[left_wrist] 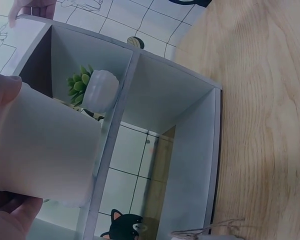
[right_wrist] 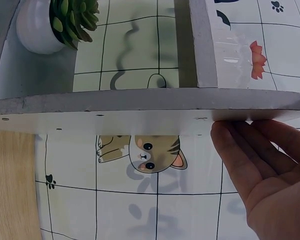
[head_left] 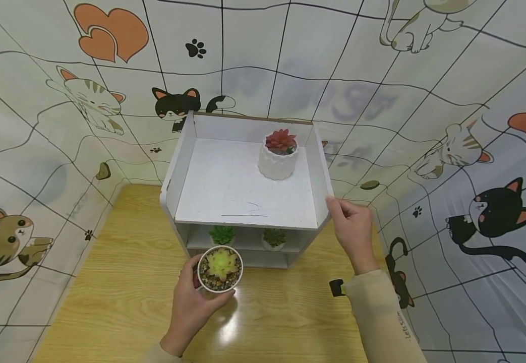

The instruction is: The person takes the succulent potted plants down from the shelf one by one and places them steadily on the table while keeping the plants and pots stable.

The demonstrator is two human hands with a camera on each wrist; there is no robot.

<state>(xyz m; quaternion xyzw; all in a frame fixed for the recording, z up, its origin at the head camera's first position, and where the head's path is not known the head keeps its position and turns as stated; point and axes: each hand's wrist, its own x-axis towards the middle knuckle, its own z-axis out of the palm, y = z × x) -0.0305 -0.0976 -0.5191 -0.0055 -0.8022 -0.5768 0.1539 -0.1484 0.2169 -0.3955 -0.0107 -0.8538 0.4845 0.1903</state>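
Note:
My left hand (head_left: pixel 193 297) grips a white pot with a yellow-green succulent (head_left: pixel 221 267) in it, in front of the white shelf unit (head_left: pixel 244 191). In the left wrist view, the pot's smooth side (left_wrist: pixel 47 145) lies between thumb and fingers, close to the shelf's front. My right hand (head_left: pixel 353 227) holds the shelf's right side panel near its top front corner. Its fingertips (right_wrist: pixel 221 131) touch the panel's outer face in the right wrist view. A red succulent in a white pot (head_left: pixel 278 161) stands on the top board, toward the back right.
On the level below are two green potted succulents, one at left (head_left: pixel 222 235) and one at right (head_left: pixel 274 238). Something whitish with twine (left_wrist: pixel 205 235) shows at the left wrist view's bottom edge. Wooden tabletop (head_left: pixel 122 282) surrounds the unit; cat-patterned walls (head_left: pixel 253 45) stand behind and beside it.

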